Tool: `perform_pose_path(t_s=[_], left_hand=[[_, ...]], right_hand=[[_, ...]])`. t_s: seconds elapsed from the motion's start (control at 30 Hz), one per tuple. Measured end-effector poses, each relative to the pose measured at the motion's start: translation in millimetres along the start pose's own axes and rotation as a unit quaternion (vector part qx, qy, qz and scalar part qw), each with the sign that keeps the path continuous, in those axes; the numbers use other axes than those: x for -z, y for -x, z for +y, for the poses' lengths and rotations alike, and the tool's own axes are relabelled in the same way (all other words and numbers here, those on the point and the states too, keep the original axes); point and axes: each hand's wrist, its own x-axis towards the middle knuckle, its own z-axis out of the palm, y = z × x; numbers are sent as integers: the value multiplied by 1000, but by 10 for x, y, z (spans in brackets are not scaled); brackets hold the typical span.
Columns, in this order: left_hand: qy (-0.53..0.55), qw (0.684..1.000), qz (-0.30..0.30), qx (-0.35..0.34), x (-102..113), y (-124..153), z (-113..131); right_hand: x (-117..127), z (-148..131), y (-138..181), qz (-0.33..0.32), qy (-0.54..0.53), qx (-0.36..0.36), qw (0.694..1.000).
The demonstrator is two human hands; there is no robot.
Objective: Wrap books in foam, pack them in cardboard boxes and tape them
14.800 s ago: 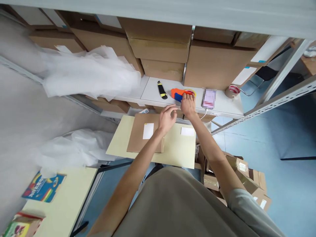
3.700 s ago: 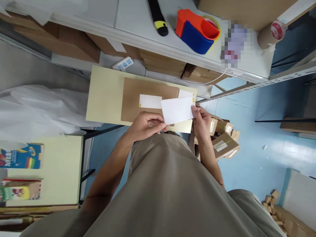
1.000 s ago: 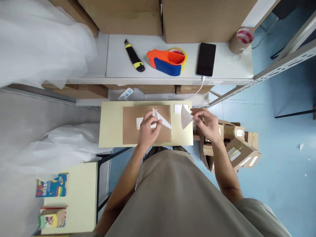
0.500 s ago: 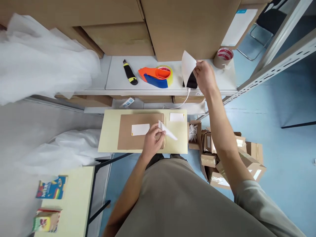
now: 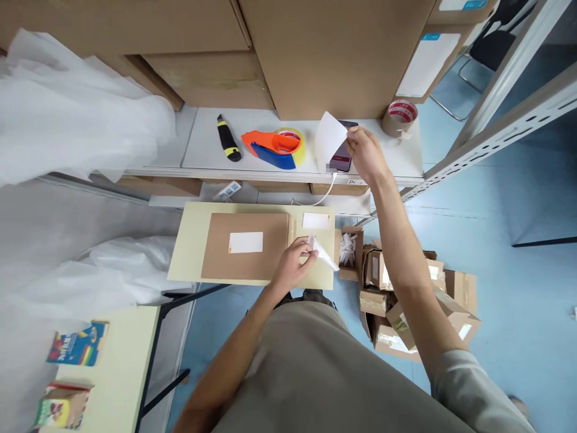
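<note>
My left hand [image 5: 293,263] pinches a folded piece of white paper [image 5: 323,252] over the right end of the cream table [image 5: 187,258]. To its left lies a flat cardboard box [image 5: 220,264] with a white label [image 5: 246,242] on top. Another white label [image 5: 316,221] lies on the table beyond the hand. My right hand [image 5: 367,155] reaches out to the shelf, fingertips closed on the edge of a sheet of white paper [image 5: 329,141]. Partly behind this sheet lies a phone [image 5: 342,159] with its screen lit, a white cable [image 5: 331,186] plugged into it.
On the shelf [image 5: 202,147] are a box cutter [image 5: 228,138], an orange and blue tape dispenser [image 5: 274,149] and a tape roll [image 5: 399,118]. Big cartons [image 5: 333,60] stand behind. A small box [image 5: 348,252] of white scraps and piled cartons [image 5: 406,307] sit right of the table.
My left hand has shifted right with its folded paper, off the cardboard box. The phone screen, dark before, is now lit. My right hand still holds its sheet near the phone.
</note>
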Motion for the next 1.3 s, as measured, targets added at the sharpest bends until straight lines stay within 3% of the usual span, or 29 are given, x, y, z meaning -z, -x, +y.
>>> perform_pose_path(t_s=[0.1, 0.27, 0.43, 0.63, 0.9, 1.13, 1.3], left_hand=[[-2, 1000, -27, 14, -208, -99, -64], [-7, 990, -127, 56, -645, -327, -355], [-144, 966, -182, 117, -1219, -635, -694], [-227, 925, -263, 154, -1743, -934, -910], [-257, 922, -272, 105, -2055, -1149, -817], [-304, 905, -291, 60, -2180, -1317, -718], [-337, 885, -319, 25, -2203, -1298, -742]], right_hand=[[142, -16, 93, 10, -31, -33, 999], [391, -418, 604, 0, -143, -54, 988], [527, -713, 1047, 9, -102, -86, 991], [625, -752, 1322, 17, -81, -115, 990], [733, -626, 1482, 42, -11, -95, 995], [783, -608, 1490, 28, -143, -40, 989], [816, -626, 1537, 38, -112, -43, 992]])
